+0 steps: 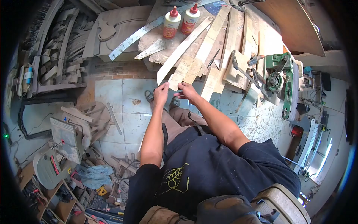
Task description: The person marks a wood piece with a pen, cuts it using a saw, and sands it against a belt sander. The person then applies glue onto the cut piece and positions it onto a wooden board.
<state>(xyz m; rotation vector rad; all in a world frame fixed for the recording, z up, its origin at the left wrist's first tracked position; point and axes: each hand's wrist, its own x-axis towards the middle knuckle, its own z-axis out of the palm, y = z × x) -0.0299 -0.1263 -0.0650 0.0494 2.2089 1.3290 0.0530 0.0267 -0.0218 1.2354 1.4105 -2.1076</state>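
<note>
A thin, pale wooden board (183, 71) with faint markings lies at the near edge of the workbench, its lower end between my hands. My left hand (161, 93) is closed at the board's lower left corner, with a small pale edge showing at the fingertips. At the lower right of the same board, my right hand (188, 92) pinches its edge, thumb on top and other fingers curled below. A long wooden strip (186, 46) slants just left of the board. Another strip (212, 35) runs up the bench behind it.
Two glue bottles (171, 25) with red caps stand on the workbench (154, 46). A hammer (242, 67) lies across wood pieces at right, near a green belt sander (279, 84). Left are a rack of wood scraps (61, 56) and a bandsaw (50, 164); tools clutter the lower-left floor.
</note>
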